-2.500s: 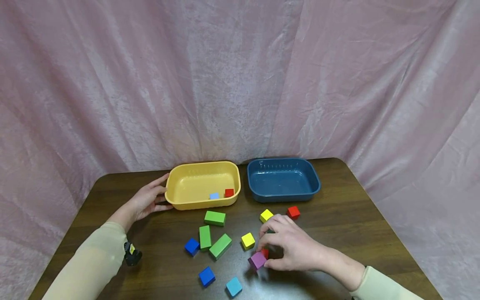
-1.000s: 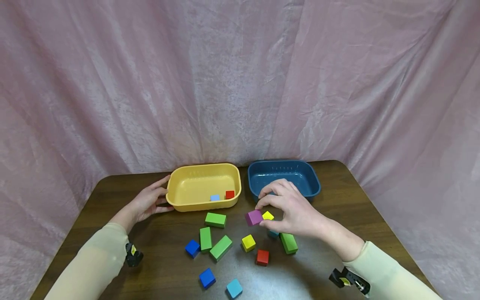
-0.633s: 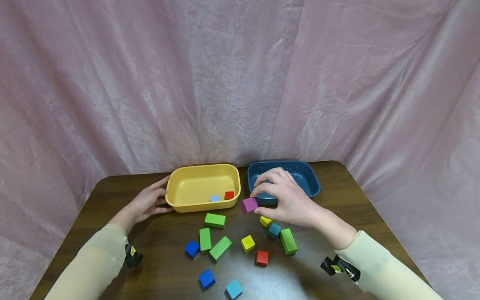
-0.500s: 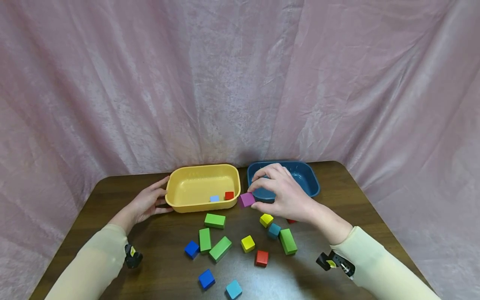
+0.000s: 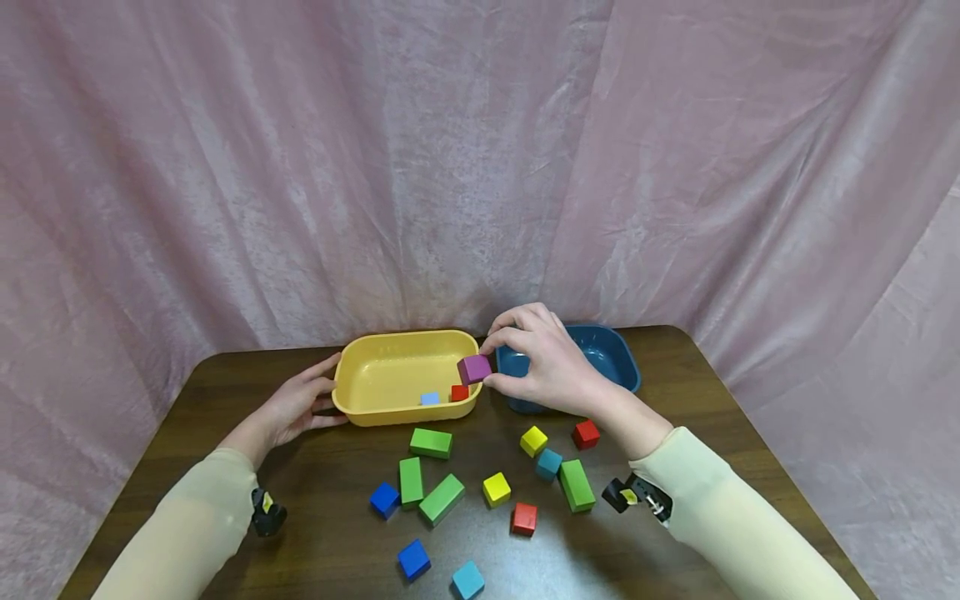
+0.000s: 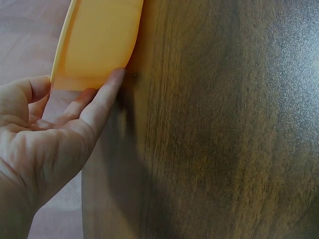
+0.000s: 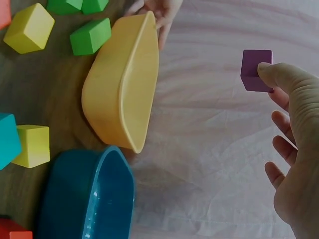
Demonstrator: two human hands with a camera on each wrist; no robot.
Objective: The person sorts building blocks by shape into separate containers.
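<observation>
Right-hand grip [image 5: 546, 365] pinches a purple cube [image 5: 474, 368] at the yellow tray [image 5: 401, 417]

Leftmost, the left-hand grip [image 5: 292, 402] has its fingers spread against the yellow tray's left end; the left wrist view adds the palm side and the contact there, but no cube. Inside the tray lie a light blue block [image 5: 430, 399] and a red block [image 5: 459, 392], which only the head view reveals. Next, held up at the tray's right rim, is the cube, clamped between thumb and finger. It looks light, stiff and sturdy; its smooth faces might slip, so two opposite flat sides seem the best hold. From the right wrist view, the thumb lies on one face and three fingers stand clear. Rightmost, the blue tray [image 5: 603, 354] is partly hidden by the hand in the head view.
</observation>
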